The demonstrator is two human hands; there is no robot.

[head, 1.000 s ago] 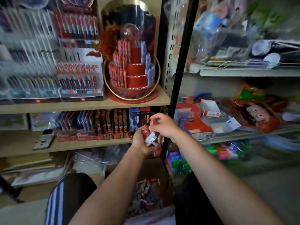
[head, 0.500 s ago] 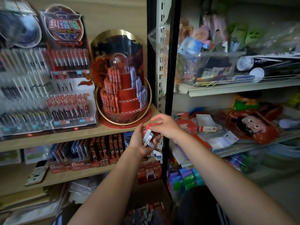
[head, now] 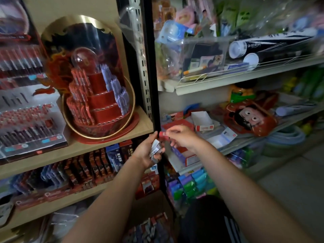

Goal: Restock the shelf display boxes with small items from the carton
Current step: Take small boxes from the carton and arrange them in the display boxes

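small items [head: 155, 150] sat bunched in the left hand [head: 149, 151] while the right hand [head: 180, 137] pinched one red piece [head: 164, 134], now lifted toward the open display boxes [head: 201, 120]; the carton [head: 149, 227] lay below.

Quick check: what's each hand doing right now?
Left hand: grips a stack of small packs.
Right hand: pinches one red pack.

Bare forearms, no sleeves; dark trousers [head: 206, 223] with white side stripes.
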